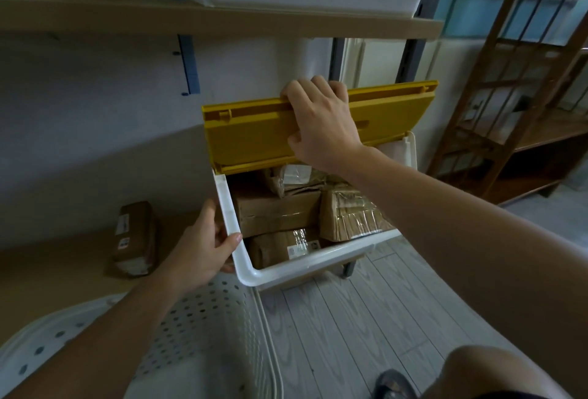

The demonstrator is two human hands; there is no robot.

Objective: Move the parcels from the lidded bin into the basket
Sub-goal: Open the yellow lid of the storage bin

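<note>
Loose parcel (133,238) on shelf board (63,271) at 9 o'clock of bin (305,263). Yellow lid (254,137) raised, right hand (321,121) gripping its top edge. Left hand (203,249) grips bin's left rim. Brown parcels (276,211) fill bin. Perforated white basket (203,328) at 7 o'clock, contents hidden.

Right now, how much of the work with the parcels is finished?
Done: the yellow lid is raised. In hand: the right hand grips the lid's top edge, and the left hand holds the rim of the white bin. Left: all brown parcels visible in the bin still lie there; none shows in the visible part of the perforated basket.
</note>
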